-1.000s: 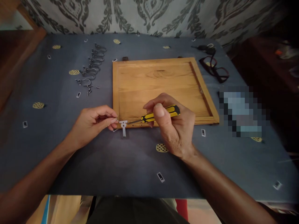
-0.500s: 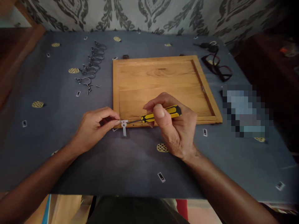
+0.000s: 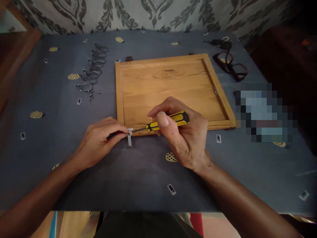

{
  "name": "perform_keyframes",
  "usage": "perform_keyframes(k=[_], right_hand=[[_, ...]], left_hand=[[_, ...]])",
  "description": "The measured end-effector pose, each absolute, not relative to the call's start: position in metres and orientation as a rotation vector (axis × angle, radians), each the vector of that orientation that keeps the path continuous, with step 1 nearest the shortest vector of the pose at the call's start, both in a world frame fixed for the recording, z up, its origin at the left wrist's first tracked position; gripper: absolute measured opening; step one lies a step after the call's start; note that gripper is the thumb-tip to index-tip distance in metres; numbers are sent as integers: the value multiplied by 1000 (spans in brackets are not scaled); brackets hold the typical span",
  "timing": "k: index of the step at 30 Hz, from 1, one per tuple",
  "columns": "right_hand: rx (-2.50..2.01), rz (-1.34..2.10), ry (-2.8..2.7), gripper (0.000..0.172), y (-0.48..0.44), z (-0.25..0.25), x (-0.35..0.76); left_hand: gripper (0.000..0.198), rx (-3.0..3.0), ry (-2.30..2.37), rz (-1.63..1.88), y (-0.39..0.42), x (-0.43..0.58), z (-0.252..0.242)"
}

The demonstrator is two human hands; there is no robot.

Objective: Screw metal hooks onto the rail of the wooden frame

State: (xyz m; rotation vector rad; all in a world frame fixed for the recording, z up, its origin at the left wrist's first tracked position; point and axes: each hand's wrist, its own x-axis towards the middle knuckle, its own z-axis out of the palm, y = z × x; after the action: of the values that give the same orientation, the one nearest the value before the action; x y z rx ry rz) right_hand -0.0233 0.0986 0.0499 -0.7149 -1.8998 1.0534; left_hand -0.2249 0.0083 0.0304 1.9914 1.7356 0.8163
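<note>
A wooden framed panel (image 3: 158, 87) lies flat with its recessed side up. At its near left corner sits a small silver metal bracket (image 3: 130, 140), whose strip juts out past the frame edge towards me. The thumb and fingers of my left hand (image 3: 100, 140) are pinched on the bracket and cover part of it. My right hand (image 3: 187, 140) grips a yellow and black screwdriver (image 3: 180, 118), tilted with its handle up to the right. The screwdriver's thin shaft points left and its tip is at the bracket; a screw there is too small to make out.
Several metal hook-shaped pieces (image 3: 95, 67) line up at the left, with loose screws (image 3: 90, 98) beside them. To the panel's right are dark-framed glasses (image 3: 239, 71), keys (image 3: 219, 42) and a blurred-out object (image 3: 262, 114). A patterned blue cloth (image 3: 138, 178) covers the table.
My left fingertips have shifted onto the bracket and hide more of it. The screwdriver stays at the bracket, with only a slight shift. The whole view has moved a little.
</note>
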Motion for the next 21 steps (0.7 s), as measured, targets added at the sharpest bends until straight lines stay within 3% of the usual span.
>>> perform_keyframes(k=[11,21], right_hand=[[-734,1034,-1919,35,98,52,-23],[-744,1037,-1927,24,98,52,-22]], left_hand=[[9,2028,1703,816,12,-224,29],[12,1976,1640,858,14,-224,30]])
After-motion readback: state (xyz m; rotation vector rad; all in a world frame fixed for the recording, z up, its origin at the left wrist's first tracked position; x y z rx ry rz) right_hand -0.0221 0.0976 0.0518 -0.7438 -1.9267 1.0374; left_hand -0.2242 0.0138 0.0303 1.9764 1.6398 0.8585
